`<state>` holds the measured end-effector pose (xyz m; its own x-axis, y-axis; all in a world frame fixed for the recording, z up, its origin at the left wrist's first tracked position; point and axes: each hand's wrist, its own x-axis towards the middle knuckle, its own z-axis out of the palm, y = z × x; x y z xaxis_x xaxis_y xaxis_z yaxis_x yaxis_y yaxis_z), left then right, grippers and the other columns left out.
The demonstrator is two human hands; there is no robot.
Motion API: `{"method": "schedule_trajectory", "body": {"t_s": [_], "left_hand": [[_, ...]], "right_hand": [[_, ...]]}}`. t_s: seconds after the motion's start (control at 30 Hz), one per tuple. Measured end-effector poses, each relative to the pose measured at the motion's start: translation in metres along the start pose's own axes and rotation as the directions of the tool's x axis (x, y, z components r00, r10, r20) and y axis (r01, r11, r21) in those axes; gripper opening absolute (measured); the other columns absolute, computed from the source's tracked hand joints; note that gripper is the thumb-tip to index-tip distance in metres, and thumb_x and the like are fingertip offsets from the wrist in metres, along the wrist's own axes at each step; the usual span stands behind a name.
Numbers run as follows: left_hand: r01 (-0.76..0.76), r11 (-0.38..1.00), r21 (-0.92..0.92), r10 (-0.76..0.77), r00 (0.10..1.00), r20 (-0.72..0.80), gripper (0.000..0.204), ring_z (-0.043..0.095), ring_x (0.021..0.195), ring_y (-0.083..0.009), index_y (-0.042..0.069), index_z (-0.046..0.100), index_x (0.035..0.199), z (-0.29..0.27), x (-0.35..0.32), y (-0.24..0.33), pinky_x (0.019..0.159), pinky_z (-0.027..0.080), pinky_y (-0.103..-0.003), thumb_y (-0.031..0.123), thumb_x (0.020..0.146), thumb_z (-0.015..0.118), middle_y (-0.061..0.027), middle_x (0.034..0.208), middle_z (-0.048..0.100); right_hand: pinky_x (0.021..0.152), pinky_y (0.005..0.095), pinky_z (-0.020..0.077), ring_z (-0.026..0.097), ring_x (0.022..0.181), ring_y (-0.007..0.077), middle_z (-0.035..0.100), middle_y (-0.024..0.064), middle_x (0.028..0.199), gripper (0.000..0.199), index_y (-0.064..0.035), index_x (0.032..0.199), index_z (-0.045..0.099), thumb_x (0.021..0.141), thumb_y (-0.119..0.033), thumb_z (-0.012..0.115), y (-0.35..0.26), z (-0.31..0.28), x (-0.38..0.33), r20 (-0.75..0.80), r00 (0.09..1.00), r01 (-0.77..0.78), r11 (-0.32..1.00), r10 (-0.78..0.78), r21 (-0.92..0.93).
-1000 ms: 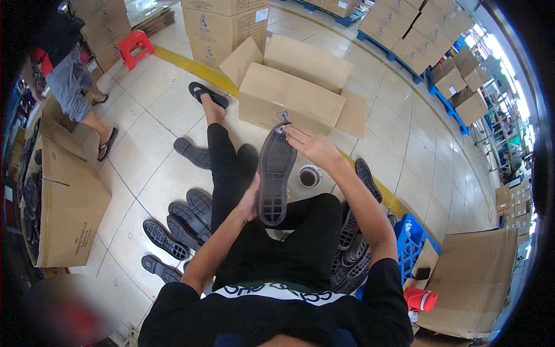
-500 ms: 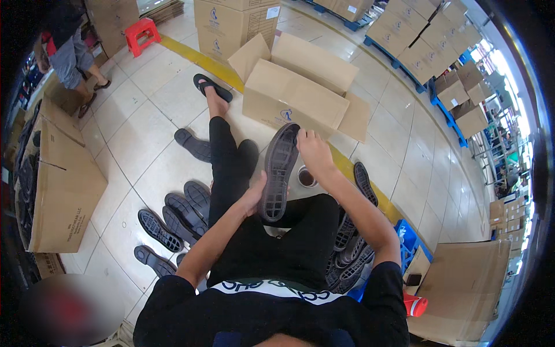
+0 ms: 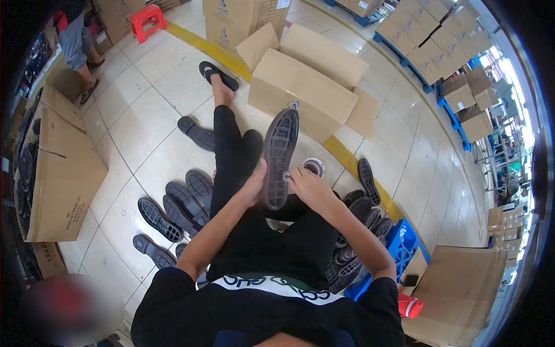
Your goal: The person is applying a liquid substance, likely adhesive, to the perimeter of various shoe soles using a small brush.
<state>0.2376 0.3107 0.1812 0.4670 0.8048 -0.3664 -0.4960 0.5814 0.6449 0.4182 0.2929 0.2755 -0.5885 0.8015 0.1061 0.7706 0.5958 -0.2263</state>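
Note:
I sit on the tiled floor with my legs stretched out. A dark grey shoe sole (image 3: 280,153) stands upright over my lap, tread side toward me. My left hand (image 3: 254,186) grips its lower left edge. My right hand (image 3: 306,186) touches its lower right edge near the heel, with the fingers pressed on the tread. A small round white tub (image 3: 314,166) stands on the floor just behind my right hand.
More dark soles lie on the floor to my left (image 3: 173,205) and in a pile at my right (image 3: 352,231). An open cardboard box (image 3: 300,92) stands ahead, another box (image 3: 63,173) at the left. A blue crate (image 3: 404,246) is at the right. Another person (image 3: 75,40) stands far left.
My right hand has slid from the top of the sole down to its lower end. The sole stays upright in my left hand. The view has shifted a little.

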Motion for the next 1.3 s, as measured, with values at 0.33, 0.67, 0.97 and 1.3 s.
{"method": "schedule_trajectory", "body": {"t_s": [0.33, 0.67, 0.97, 1.3], "left_hand": [[-0.094, 0.987, -0.13, 0.11, 0.986, 0.124, 0.076, 0.06, 0.105, -0.0239, 0.003, 0.045, 0.13, -0.009, 0.004, 0.003, 0.092, 0.049, -0.039, 0.064, 0.094, 0.017, -0.0129, 0.115, 0.06], [-0.082, 0.977, -0.199, 0.116, 0.98, 0.163, 0.076, 0.061, 0.107, -0.0231, 0.007, 0.049, 0.129, -0.008, 0.001, 0.006, 0.094, 0.049, -0.039, 0.067, 0.093, 0.02, -0.0109, 0.118, 0.061], [0.022, 0.986, -0.168, -0.024, 1.0, -0.009, 0.071, 0.056, 0.11, -0.0211, 0.011, 0.049, 0.129, 0.004, -0.006, 0.012, 0.096, 0.045, -0.038, 0.066, 0.093, 0.023, -0.0084, 0.12, 0.058], [-0.087, 0.968, -0.234, 0.121, 0.983, 0.135, 0.077, 0.06, 0.104, -0.0237, 0.005, 0.048, 0.128, -0.01, 0.003, 0.011, 0.092, 0.049, -0.039, 0.066, 0.093, 0.018, -0.0123, 0.116, 0.06]], "right_hand": [[0.066, 0.0391, 0.0515, 0.062, 0.076, 0.0275, 0.056, 0.0127, 0.082, 0.016, -0.0035, 0.092, 0.052, 0.088, -0.017, 0.059, -0.02, 0.017, -0.033, 0.043, 0.985, 0.169, 0.986, -0.169, -0.003], [0.065, 0.0328, 0.0492, 0.062, 0.074, 0.0294, 0.06, 0.0155, 0.086, 0.016, -0.0005, 0.098, 0.059, 0.086, -0.008, 0.066, -0.024, 0.009, 0.007, -0.144, 0.919, -0.157, 0.673, 0.368, 0.723], [0.083, 0.0356, 0.0506, 0.059, 0.101, 0.0296, 0.059, 0.0131, 0.112, 0.021, 0.0013, 0.102, 0.062, 0.081, -0.003, 0.064, -0.009, 0.024, 0.041, -0.393, 0.916, 0.151, 0.978, -0.084, 0.144], [0.078, 0.0353, 0.053, 0.06, 0.099, 0.0311, 0.056, 0.0153, 0.114, 0.026, 0.0023, 0.104, 0.059, 0.077, 0.001, 0.06, -0.029, 0.026, -0.016, -0.233, 0.96, 0.205, 0.959, -0.157, 0.197]]}}
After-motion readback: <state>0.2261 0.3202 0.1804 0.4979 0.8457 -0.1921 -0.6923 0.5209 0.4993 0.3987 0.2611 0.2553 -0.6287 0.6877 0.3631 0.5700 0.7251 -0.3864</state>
